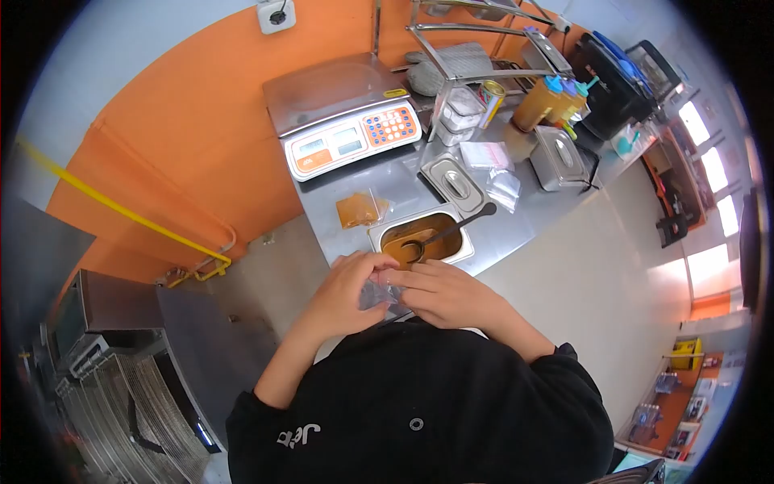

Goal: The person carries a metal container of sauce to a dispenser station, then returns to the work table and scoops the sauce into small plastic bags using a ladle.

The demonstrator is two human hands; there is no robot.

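Close to my body, my left hand and my right hand come together around a clear plastic bag. Fingers of both hands are closed on the bag's plastic. Just beyond them sits a steel pan of brown sauce, with a dark-handled ladle resting in it. Left of the pan lies a filled bag of orange-brown sauce on the steel table. The pan's steel lid lies behind it.
A digital scale stands at the back left of the table. To the right are stacked clear containers, plastic bags, a lidded steel pan and sauce bottles. A metal rack rises behind.
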